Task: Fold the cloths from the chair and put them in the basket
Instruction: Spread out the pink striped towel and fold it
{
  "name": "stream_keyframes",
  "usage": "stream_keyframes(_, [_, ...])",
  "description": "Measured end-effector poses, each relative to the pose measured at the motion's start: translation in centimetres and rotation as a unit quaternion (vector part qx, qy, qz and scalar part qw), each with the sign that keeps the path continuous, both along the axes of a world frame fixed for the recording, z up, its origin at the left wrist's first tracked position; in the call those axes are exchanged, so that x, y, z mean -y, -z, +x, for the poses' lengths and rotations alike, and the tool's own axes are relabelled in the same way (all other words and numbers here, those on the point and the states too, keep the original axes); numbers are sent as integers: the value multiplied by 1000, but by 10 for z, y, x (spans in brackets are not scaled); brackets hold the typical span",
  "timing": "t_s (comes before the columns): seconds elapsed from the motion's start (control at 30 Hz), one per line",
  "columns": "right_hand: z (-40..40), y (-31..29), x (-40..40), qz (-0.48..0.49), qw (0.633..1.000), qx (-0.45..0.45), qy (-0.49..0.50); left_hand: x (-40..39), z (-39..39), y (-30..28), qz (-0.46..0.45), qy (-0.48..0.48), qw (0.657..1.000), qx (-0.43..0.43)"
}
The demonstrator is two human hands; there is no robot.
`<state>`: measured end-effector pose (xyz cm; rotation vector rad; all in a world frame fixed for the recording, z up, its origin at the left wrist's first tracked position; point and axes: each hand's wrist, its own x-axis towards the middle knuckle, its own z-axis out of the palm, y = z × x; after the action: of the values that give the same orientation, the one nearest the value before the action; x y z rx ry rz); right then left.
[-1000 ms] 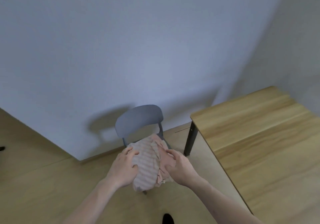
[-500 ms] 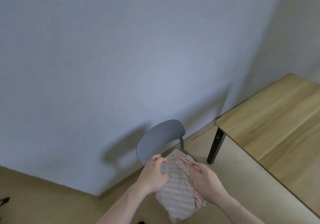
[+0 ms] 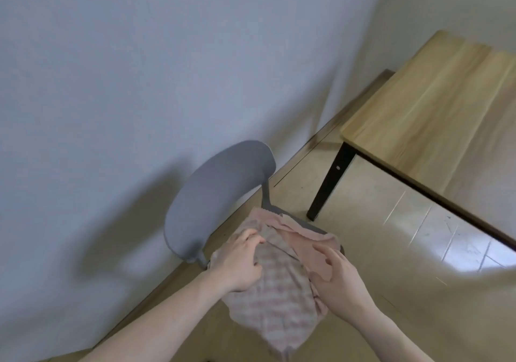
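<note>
Both hands on the cloths over the chair [image 3: 220, 191]

Left hand [image 3: 240, 261] grips the striped cloth [image 3: 279, 300]; right hand [image 3: 339, 280], at 3 o'clock, pinches the pink cloth [image 3: 307, 247].

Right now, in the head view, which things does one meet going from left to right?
chair back → left hand → striped cloth → right hand → table
</note>
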<state>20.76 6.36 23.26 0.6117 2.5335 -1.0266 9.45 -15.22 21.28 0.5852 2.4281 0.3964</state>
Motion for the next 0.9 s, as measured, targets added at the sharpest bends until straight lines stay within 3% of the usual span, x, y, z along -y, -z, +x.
stream_keyframes(0.2, [-23, 139, -23, 19, 999, -29, -25, -49, -45, 146, 24, 58, 995, -80])
stream_keyframes(0.33, [-41, 207, -28, 42, 996, -76, -37, -67, -73, 204, -3, 109, 986, -122])
stream_keyframes(0.53, [-50, 271, -31, 75, 983, -154, -62, -70, -80, 234, -9, 164, 967, -194])
stream_keyframes(0.7, [-54, 292, -34, 68, 972, -214, -67, -63, -85, 246, 68, 145, 958, -238])
stream_keyframes(0.9, [-62, 282, -39, 20, 977, -209, -36, -63, -99, 232, 212, 86, 954, -195])
